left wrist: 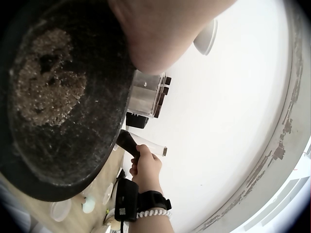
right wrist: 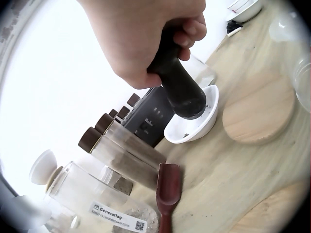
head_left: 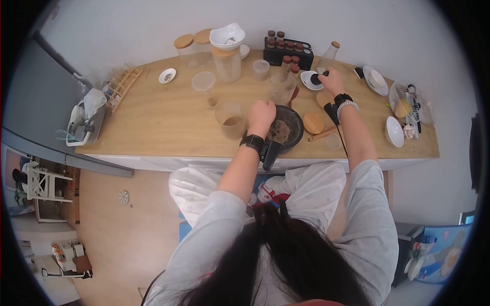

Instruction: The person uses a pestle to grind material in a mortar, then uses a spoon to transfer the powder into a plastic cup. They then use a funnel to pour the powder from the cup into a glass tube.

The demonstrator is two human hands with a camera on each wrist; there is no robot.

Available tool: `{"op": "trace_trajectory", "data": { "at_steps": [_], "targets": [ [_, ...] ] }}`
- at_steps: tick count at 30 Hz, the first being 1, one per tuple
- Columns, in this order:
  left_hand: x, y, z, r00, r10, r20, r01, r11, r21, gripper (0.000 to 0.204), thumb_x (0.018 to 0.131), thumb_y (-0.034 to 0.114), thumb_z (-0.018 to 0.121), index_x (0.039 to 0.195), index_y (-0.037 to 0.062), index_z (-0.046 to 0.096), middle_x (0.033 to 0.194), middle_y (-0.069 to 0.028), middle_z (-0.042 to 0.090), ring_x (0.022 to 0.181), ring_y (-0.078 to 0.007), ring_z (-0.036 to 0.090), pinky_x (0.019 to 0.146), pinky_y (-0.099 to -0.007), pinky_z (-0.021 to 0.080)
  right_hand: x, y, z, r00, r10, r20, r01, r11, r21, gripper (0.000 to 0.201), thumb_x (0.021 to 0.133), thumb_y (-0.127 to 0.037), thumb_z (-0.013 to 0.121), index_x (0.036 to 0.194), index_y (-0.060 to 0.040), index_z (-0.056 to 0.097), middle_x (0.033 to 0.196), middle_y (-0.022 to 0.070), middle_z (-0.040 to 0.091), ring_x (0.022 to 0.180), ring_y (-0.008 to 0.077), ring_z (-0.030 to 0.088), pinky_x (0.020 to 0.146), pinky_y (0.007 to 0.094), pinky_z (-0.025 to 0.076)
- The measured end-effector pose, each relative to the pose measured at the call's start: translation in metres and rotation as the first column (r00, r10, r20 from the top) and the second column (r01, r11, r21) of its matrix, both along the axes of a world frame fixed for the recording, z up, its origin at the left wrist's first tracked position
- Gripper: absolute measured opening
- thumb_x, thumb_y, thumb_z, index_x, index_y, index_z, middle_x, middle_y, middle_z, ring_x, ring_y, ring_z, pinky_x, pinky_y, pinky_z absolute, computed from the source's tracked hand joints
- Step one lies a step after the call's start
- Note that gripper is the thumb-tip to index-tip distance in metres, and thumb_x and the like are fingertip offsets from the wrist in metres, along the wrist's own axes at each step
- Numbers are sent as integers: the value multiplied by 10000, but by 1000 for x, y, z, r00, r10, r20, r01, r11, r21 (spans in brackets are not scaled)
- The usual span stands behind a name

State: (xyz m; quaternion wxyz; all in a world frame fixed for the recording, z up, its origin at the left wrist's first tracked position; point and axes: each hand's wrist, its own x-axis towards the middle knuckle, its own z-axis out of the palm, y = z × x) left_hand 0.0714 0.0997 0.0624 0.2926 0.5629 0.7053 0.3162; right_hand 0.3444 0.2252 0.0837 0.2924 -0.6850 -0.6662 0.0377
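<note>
My left hand [head_left: 262, 118] grips the rim of a dark stone mortar [head_left: 295, 122] near the table's front edge. Coarse brown ground powder [left wrist: 51, 82] lies inside the mortar. Farther back on the right, my right hand [head_left: 333, 82] holds a dark pestle [right wrist: 182, 92] by its upper part, fingers curled round it. The pestle's rounded end is over a small white dish [right wrist: 197, 131], apart from the mortar. Dark specks show in that dish. A reddish-brown wooden scoop [right wrist: 167, 187] lies beside a clear labelled container [right wrist: 97, 204] and capped glass tubes [right wrist: 121, 145].
Round wooden lids [head_left: 313, 123] lie right of the mortar. A clear cup with brown contents [head_left: 230, 122] stands on its left. At the back are a black rack [head_left: 288, 53] of brown-capped bottles and a tall jar [head_left: 227, 66] topped with white bowls. A white bowl [head_left: 394, 131] sits at right.
</note>
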Motion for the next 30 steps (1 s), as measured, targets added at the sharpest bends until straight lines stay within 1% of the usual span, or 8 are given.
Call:
{"op": "trace_trajectory", "data": {
  "at_steps": [2,5,9,11,17,21,26,30],
  "targets": [
    [0,0,-1,1000,14,3,-14,1000,2,399,809,292,442,852,-67,609,867,-301,589,859,-436,572,781,-465,454,1,3,0,1000,-4,-27,3,999,-36,359,636,-243,631,851,40,586,815,240,608,802,373,591,710,419,466],
    [0,2,-1,1000,5,2,-5,1000,13,402,808,295,445,840,-71,607,857,-303,587,858,-436,572,780,-467,452,2,9,-3,1000,-7,-14,7,1000,-21,372,632,-252,638,862,38,594,821,234,613,802,364,596,715,416,468],
    [0,2,-2,1000,8,-1,-8,1000,20,398,806,296,449,831,-69,608,847,-303,585,855,-436,571,778,-469,449,4,14,-12,997,-37,-61,36,999,-28,365,634,-260,641,859,24,597,826,222,619,798,357,598,713,402,470],
    [1,0,-1,1000,12,2,-12,1000,24,393,805,294,452,827,-65,610,849,-302,585,855,-434,571,776,-468,450,2,4,-12,991,-70,-113,64,996,-54,362,634,-261,643,862,16,599,828,215,621,801,352,600,713,395,471],
    [2,2,-4,999,14,32,-15,999,28,380,794,288,463,821,-61,612,841,-296,587,844,-426,576,765,-460,455,12,-16,-38,994,-31,-106,28,999,-25,355,652,-272,646,879,-4,598,828,206,621,814,336,600,716,393,468],
    [2,1,0,999,13,30,-13,1000,23,377,789,284,469,825,-62,611,838,-293,588,840,-425,577,759,-458,457,13,-27,-44,998,-53,-34,51,997,-57,346,681,-244,649,940,-22,598,865,193,627,840,329,606,736,389,469],
    [2,-2,4,1000,10,23,-10,1000,9,376,794,285,466,836,-60,612,852,-290,590,850,-424,576,763,-454,457,-6,-43,-23,993,-78,85,89,987,-137,380,708,-266,617,1014,-46,568,917,192,622,880,344,594,762,413,466],
    [1,-4,8,999,3,32,-2,1000,-13,380,797,288,462,850,-58,610,867,-292,589,861,-424,573,773,-452,455,-4,-34,-29,984,-85,154,114,974,-194,376,721,-282,594,1022,-60,565,932,181,623,899,335,591,769,420,466]
  ]
}}
